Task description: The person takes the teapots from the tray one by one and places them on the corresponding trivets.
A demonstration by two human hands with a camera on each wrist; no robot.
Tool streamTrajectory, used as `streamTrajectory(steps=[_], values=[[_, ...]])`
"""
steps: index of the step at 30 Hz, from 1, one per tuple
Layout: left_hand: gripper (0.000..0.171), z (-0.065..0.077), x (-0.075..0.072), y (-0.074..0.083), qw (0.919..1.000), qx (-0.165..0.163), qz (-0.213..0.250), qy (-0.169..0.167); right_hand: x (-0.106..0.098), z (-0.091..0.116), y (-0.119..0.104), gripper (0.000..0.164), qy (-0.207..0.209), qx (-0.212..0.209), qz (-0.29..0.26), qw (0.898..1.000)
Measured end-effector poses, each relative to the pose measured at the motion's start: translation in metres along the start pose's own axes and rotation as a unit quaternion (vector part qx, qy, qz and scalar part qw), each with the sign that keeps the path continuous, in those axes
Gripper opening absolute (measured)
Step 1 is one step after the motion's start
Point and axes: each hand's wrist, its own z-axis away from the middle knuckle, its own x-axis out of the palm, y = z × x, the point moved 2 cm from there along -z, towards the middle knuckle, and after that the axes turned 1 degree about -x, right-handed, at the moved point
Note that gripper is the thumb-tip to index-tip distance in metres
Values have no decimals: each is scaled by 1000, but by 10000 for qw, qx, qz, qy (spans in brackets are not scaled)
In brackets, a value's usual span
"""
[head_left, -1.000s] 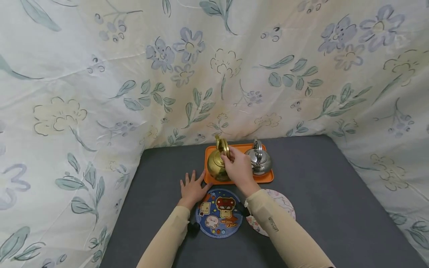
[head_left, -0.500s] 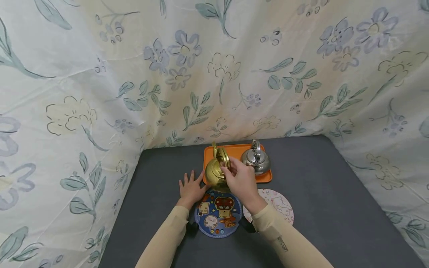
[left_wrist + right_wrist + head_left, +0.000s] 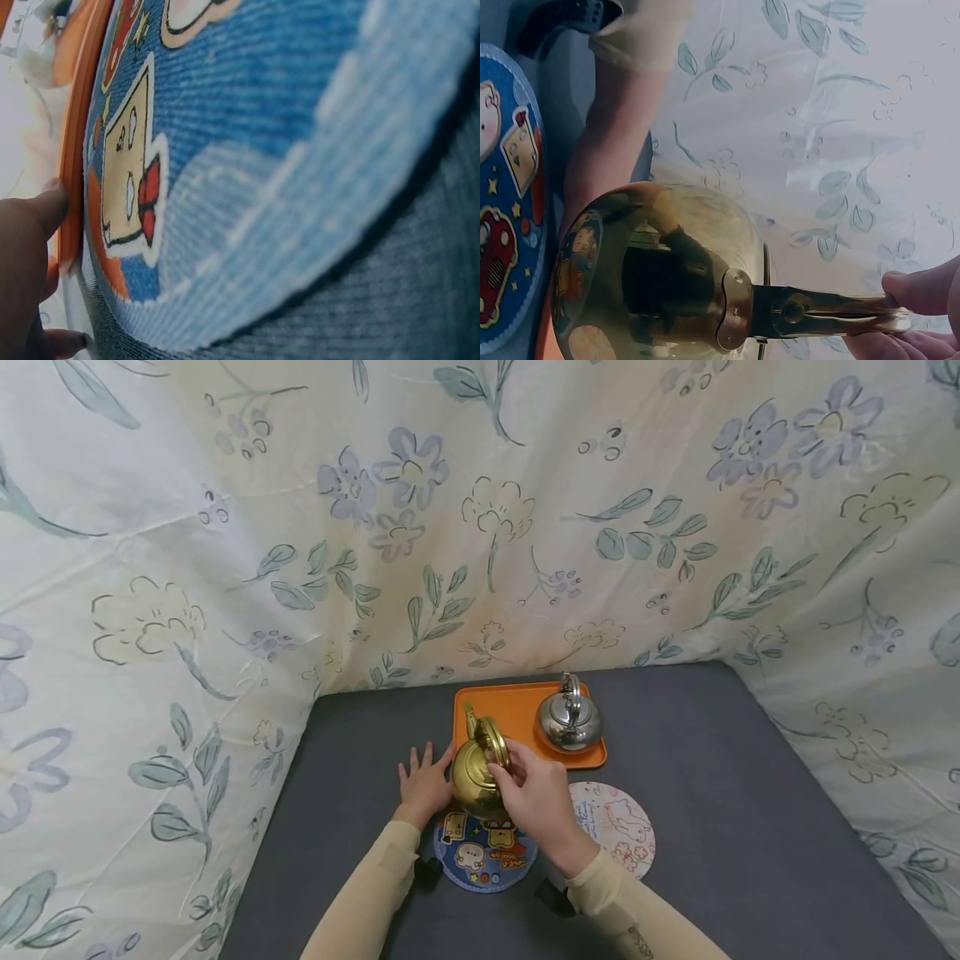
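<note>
My right hand [image 3: 543, 793] grips the upright handle [image 3: 825, 309] of a shiny gold teapot [image 3: 472, 783]. The teapot hangs in front of the orange tray [image 3: 510, 708], overlapping the far part of a round blue cartoon mat [image 3: 487, 864] in the head view. Thumb and fingers pinch the handle's end in the right wrist view. My left hand [image 3: 423, 787] lies with fingers spread at the tray's left front corner. In the left wrist view its thumb [image 3: 49, 206] rests against the tray rim [image 3: 73, 165]. A silver teapot [image 3: 570, 725] stands on the tray's right side.
A round pink-and-white mat [image 3: 621, 827] lies to the right of the blue one, partly under my right forearm. The dark grey tabletop [image 3: 720, 777] extends to both sides. A floral curtain [image 3: 510, 527] hangs behind and at the sides.
My right hand has lifted the gold teapot off the tray and brought it toward me, over the blue mat's far edge. My left hand stays at the tray corner.
</note>
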Motion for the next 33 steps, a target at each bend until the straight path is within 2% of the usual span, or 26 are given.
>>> streamTrajectory(steps=[10,17,28,33], values=[[71,2,-2,1,9996,-29,-279,-62,9,23,1,41,-130,125,70,9998],[71,5,-4,2,9999,48,-147,-44,17,36,10,41,-139,278,46,9995],[71,8,-3,0,9998,69,-143,102,27,50,18,40,-151,217,-84,9996],[68,9,-1,-1,9996,158,-151,187,30,55,20,39,-157,192,50,9997]])
